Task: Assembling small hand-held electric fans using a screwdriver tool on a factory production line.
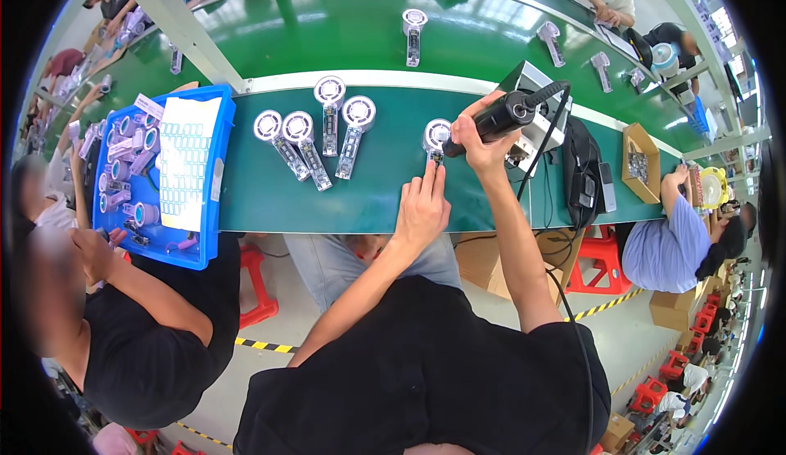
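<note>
My right hand [485, 137] is wrapped round a black corded electric screwdriver [505, 117], which is tilted with its tip end toward a handheld fan [438, 134]. This fan lies on the green work surface, its round white head away from me and circuitry showing in its handle. With two fingers stretched out, my left hand [423, 209] touches the near end of that handle; its other fingers are bent. The screwdriver's tip and any screw are too small to make out. To the left lie several similar fans [330, 95] with opened handles.
A blue tray [214, 185] of fan parts and a white sheet [190, 152] stands at left, beside a co-worker's arm [155, 295]. Behind my right hand is a metal box [536, 127] with cables. A black bag [580, 172] and cardboard box [641, 164] lie farther right. More fans lie on the green belt [327, 25].
</note>
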Demonstrator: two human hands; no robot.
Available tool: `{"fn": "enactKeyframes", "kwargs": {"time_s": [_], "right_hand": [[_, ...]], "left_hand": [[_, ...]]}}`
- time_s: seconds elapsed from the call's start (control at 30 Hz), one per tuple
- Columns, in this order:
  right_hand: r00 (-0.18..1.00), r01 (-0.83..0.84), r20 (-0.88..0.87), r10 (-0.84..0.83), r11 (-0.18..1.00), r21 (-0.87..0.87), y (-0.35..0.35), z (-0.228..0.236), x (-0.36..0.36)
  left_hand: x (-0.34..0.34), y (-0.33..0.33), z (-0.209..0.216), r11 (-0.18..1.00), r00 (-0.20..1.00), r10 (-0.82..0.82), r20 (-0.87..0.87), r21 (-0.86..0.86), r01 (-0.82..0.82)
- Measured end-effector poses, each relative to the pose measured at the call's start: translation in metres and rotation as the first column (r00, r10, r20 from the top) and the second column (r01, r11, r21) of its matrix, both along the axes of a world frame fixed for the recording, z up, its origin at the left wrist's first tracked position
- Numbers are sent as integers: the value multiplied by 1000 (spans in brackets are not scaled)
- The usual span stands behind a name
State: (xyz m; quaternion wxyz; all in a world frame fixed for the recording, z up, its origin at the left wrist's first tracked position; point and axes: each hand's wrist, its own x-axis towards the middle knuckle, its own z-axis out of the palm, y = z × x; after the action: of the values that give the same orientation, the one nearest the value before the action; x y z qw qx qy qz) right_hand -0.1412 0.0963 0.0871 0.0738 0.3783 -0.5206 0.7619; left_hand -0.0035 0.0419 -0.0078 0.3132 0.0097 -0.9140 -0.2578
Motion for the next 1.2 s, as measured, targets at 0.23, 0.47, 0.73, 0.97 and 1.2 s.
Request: {"fn": "enactKeyframes", "kwargs": {"time_s": [0.23,0.47,0.73,0.97,1.2], "right_hand": [[1000,21,-12,-21,999,-26,1,-5,1],[989,-141,33,142,990,-6,3,6,-1],[966,-231,-71,249,953,196,1,7,-4],[987,-154,-29,158,981,115,7,-1,-13],[985,-168,-21,169,984,55,9,-2,-11]], "left_hand": [[0,2,-1,1000,1000,8,19,-27,-7],[1,2,0,999,1000,12,15,-50,-11],[3,1,-2,999,1000,2,25,-37,-1],[3,1,-2,999,1000,3,25,-33,-3],[3,1,0,1000,999,2,47,-30,-1]]}}
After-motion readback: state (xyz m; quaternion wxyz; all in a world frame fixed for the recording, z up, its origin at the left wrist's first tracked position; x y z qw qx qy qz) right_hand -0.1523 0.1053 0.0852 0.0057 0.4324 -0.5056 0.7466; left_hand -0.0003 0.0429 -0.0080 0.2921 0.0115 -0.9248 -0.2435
